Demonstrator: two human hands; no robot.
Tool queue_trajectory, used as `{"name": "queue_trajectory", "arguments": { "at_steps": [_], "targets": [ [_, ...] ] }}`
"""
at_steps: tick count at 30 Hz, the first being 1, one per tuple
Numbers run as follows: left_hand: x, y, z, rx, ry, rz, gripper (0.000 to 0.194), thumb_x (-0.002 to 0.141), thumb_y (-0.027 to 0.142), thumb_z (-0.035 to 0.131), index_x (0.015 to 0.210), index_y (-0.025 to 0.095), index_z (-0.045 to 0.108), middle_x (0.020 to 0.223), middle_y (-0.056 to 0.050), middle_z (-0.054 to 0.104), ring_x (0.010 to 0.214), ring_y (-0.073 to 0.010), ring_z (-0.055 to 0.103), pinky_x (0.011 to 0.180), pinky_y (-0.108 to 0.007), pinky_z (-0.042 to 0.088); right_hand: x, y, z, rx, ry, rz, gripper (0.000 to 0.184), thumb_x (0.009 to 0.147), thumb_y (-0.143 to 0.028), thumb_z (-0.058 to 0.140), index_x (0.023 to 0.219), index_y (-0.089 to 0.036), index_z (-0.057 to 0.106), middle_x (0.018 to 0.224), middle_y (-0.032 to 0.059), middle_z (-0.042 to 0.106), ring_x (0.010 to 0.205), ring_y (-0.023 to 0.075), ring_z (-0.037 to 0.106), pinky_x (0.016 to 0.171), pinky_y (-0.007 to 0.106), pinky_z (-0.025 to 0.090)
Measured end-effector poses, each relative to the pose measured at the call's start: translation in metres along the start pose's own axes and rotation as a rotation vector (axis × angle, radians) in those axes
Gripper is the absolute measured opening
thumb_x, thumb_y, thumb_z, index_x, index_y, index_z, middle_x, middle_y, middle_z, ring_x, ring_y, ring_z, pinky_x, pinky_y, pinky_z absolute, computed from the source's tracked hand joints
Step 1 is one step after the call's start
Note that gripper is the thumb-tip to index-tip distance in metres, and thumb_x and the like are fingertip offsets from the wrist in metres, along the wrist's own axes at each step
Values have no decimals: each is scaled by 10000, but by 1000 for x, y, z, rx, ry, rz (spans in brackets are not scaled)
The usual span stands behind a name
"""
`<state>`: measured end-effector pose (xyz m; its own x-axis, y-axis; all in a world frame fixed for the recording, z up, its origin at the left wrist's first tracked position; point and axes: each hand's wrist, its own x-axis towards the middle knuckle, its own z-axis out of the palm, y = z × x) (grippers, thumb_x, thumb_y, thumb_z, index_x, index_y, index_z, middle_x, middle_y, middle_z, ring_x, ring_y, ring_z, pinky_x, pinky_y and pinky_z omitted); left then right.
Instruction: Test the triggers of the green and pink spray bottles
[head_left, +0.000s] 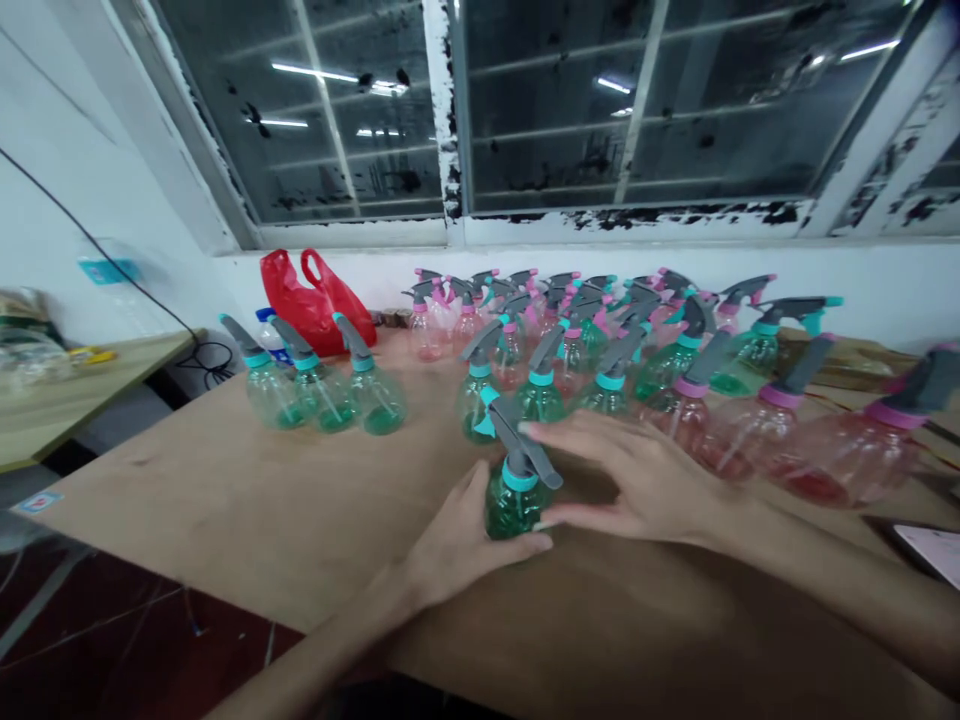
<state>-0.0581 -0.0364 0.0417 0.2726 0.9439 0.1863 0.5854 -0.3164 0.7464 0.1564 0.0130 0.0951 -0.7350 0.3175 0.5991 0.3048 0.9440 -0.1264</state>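
Note:
In the head view a green spray bottle (511, 505) with a grey head and turquoise collar is near the table's front middle. My left hand (457, 535) is wrapped round its body from the left, thumb across the front. My right hand (630, 475) is at the bottle's right, thumb and fingers apart around the spray head's side. Its fingertips are close to the grey head, and I cannot tell whether they touch it. Just behind stand more green spray bottles (540, 400), and pink spray bottles (810, 460) stand to the right.
Several more spray bottles (562, 290) crowd the wooden table (300, 520) by the wall. Three green bottles (379, 400) form a row at the left, before a red plastic bag (319, 305) and a blue-capped bottle (271, 335). A tablet-like object (934, 550) lies at the right edge.

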Motion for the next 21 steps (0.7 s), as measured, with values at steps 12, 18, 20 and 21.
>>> {"name": "queue_trajectory", "arguments": {
  "at_steps": [12, 18, 20, 21],
  "targets": [
    [26, 28, 63, -76, -65, 120, 808, 623, 526, 805, 1286, 255, 433, 1243, -77, 508, 1198, -310, 454, 1023, -487, 397, -27, 8, 18, 583, 182, 525, 520, 772, -420, 669, 1220, -250, 468, 1153, 74, 617, 986, 235, 636, 821, 394, 536],
    [33, 36, 68, -30, -102, 141, 1008, 568, 583, 804, 1368, 198, 329, 1308, -141, 473, 1220, -356, 430, 1010, -516, 404, -27, 9, 11, 610, 216, 535, 297, 818, -379, 630, 1094, -278, 591, 1055, 30, 665, 975, 227, 645, 837, 382, 531],
    [35, 28, 62, -29, -165, 216, 1014, 613, 627, 751, 1400, 195, 278, 1347, -151, 449, 1247, -349, 420, 1033, -495, 385, -30, 10, 10, 583, 199, 538, 293, 822, -375, 626, 1096, -277, 592, 1021, 29, 673, 905, 223, 663, 779, 379, 549],
    [35, 21, 59, -19, -204, 259, 989, 656, 638, 713, 1415, 201, 253, 1365, -150, 440, 1258, -343, 419, 1046, -485, 371, -31, 12, 10, 560, 194, 537, 285, 824, -374, 623, 1091, -277, 596, 1005, 28, 675, 869, 218, 666, 751, 375, 554]
  ]
}}
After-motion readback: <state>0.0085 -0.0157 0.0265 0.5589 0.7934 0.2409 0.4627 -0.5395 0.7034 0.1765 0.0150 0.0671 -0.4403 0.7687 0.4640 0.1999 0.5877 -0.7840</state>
